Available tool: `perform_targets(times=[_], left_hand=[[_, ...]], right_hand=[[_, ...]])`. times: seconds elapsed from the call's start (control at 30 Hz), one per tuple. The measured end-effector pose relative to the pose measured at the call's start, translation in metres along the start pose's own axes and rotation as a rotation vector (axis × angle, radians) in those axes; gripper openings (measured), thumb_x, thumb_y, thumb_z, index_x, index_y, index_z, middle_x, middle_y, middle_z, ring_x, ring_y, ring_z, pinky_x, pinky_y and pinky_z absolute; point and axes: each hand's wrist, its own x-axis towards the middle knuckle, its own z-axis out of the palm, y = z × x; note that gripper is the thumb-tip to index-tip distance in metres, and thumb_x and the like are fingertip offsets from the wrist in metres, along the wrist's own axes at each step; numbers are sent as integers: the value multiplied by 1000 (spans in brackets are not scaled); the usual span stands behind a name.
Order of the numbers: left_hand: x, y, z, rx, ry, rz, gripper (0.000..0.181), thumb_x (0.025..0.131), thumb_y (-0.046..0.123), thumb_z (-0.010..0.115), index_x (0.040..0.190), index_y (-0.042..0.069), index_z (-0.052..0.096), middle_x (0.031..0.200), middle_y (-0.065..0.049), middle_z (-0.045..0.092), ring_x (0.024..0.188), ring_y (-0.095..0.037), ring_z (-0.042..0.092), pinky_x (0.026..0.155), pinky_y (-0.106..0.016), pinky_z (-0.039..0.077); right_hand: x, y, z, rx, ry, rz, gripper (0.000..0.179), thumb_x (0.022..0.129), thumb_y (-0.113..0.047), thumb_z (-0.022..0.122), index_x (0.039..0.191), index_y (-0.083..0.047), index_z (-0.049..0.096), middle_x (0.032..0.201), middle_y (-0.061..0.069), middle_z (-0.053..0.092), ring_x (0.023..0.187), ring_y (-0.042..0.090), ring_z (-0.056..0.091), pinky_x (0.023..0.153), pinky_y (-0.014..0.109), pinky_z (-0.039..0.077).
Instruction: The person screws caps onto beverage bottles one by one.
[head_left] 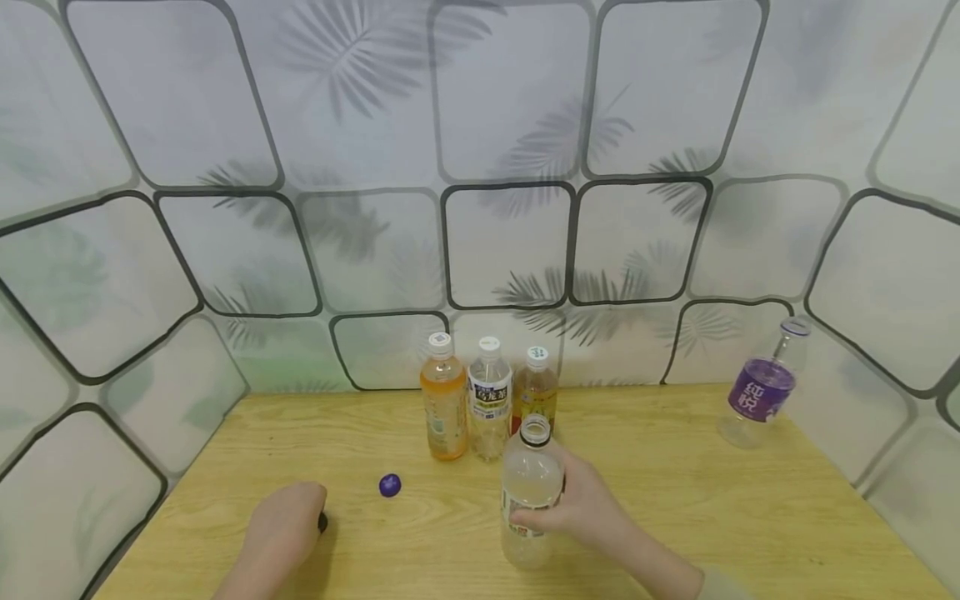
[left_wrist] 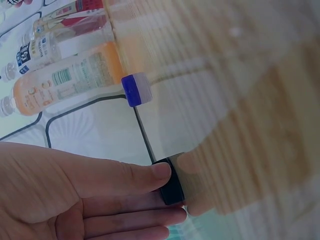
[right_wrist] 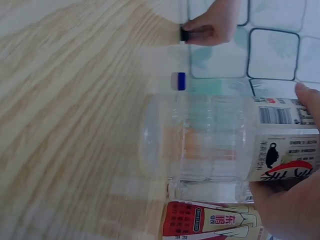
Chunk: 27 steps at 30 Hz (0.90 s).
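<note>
My left hand [head_left: 281, 529] pinches a small black bottle cap [left_wrist: 172, 182] between thumb and fingers, at the tabletop on the left. My right hand [head_left: 581, 504] grips a clear plastic bottle [head_left: 531, 475] around its labelled middle. This bottle is upright and its mouth [head_left: 536, 429] is uncapped, with a dark ring below the neck. In the right wrist view its bare lower part [right_wrist: 200, 135] shows; whether its base touches the table I cannot tell. A blue-purple cap [head_left: 389, 485] lies between my hands, nearer the left one.
Behind stand three capped bottles: an orange one [head_left: 446, 408], a clear one with a white-and-dark label [head_left: 490, 398] and an amber one [head_left: 537, 387]. A purple-labelled bottle [head_left: 763, 388] stands at the far right. Patterned panels [head_left: 502, 250] enclose the wooden table [head_left: 645, 433].
</note>
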Motion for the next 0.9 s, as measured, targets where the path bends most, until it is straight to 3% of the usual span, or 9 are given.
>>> perform_targets(times=[0.33, 0.57, 0.77, 0.9], left_hand=[[-3, -3, 1, 2, 65, 36, 29, 83, -7, 78, 72, 10, 57, 68, -1, 61, 63, -17, 51, 56, -36, 47], [-5, -6, 3, 0, 55, 56, 30, 83, -3, 81, 71, 11, 57, 68, 1, 59, 64, -16, 51, 57, -37, 48], [-4, 1, 0, 0, 32, 76, 22, 82, 4, 86, 77, 11, 66, 73, 1, 67, 68, -15, 61, 64, -41, 57], [-5, 12, -3, -9, 29, 86, 24, 84, 5, 85, 75, 12, 64, 71, 2, 66, 66, -15, 58, 63, -40, 55]], right_hand=[[0, 0, 0, -38, 16, -18, 74, 78, -15, 95, 141, -2, 59, 125, 18, 74, 106, 12, 74, 92, 24, 59], [0, 0, 2, -34, 17, -30, 75, 76, -13, 94, 140, 1, 58, 123, 20, 75, 104, 13, 74, 89, 24, 60], [-1, -1, 2, -19, 5, -21, 75, 78, -13, 93, 142, -1, 57, 126, 20, 74, 106, 15, 74, 90, 24, 60], [-1, 0, 1, -21, 2, -29, 74, 80, -14, 93, 143, -2, 56, 128, 20, 73, 108, 14, 74, 91, 24, 60]])
